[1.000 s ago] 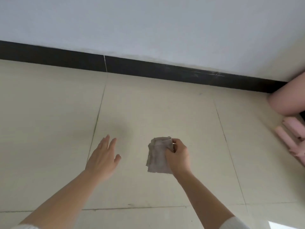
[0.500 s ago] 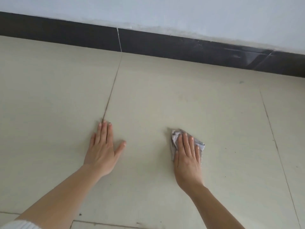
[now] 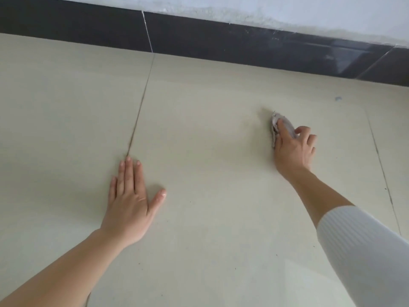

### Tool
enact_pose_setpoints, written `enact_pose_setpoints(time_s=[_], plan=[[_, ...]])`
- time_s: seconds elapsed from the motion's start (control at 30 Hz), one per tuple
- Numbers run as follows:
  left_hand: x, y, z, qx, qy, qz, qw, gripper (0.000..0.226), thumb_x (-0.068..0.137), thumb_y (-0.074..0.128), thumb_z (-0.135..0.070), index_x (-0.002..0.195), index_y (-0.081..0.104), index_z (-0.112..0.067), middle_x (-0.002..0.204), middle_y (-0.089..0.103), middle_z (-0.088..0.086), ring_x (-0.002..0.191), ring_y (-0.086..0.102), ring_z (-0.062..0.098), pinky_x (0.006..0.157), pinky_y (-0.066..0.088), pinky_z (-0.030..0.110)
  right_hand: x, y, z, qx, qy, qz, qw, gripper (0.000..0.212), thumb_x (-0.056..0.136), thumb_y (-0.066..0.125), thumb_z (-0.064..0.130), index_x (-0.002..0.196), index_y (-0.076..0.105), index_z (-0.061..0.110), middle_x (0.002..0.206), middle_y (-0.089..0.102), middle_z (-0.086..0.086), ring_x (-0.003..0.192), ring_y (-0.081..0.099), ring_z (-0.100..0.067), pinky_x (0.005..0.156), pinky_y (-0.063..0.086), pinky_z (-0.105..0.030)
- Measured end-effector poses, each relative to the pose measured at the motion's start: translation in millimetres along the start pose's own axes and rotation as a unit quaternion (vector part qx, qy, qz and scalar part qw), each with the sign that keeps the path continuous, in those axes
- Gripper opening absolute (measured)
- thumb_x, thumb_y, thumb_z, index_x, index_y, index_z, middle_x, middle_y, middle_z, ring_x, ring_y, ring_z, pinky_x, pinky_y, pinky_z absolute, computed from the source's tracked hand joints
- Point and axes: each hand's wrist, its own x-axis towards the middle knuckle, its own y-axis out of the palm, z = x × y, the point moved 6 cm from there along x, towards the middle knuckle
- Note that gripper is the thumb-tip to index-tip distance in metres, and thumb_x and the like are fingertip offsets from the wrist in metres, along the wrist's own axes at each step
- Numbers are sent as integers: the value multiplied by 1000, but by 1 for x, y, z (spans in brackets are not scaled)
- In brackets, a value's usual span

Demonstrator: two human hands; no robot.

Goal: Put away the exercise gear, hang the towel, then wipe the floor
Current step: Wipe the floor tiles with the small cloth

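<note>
1 small, crumpled grey cloth [image 3: 287,125] in right hand [image 3: 294,149]

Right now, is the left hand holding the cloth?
No, the left hand lies flat on the floor tile; the right hand holds the grey cloth.

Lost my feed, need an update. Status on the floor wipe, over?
Left hand flat on floor, bracing. Right hand holds grey cloth down on it, short of dark baseboard. Small blue speck beyond cloth, over.
</note>
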Motion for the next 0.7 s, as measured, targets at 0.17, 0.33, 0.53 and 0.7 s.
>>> enact_pose_setpoints(time_s=[0.17,0.33,0.53,0.7], plan=[[-1,0,0,3,-1,-1,1000,92,85,6,-70,152,-2,-8,159,-10,9,147,-12,19,116,-8,33,17,9,41,-6,73,0,997,50,94,41,20,143,33,14,133,36,-24,119,36,-39,95,32,-45],[3,0,2,-14,-12,35,999,96,76,-3,-75,150,-15,-14,154,-27,2,141,-30,12,116,-13,34,-61,20,105,-6,-200,-2,980,54,84,40,31,134,52,13,115,56,-21,94,50,-37,76,42,-43],[3,-2,1,-30,-14,63,997,96,76,-1,-75,150,-16,-16,155,-29,3,139,-33,12,116,-14,36,-115,13,85,-36,-556,77,827,43,93,39,36,136,44,31,131,49,-1,111,46,-24,89,33,-40],[3,-4,0,-31,-9,72,997,93,74,-6,-75,144,-28,-18,144,-44,-2,133,-43,10,105,-30,25,26,8,39,-30,-183,33,982,48,100,37,30,147,29,36,148,36,-4,133,33,-30,108,22,-44]])
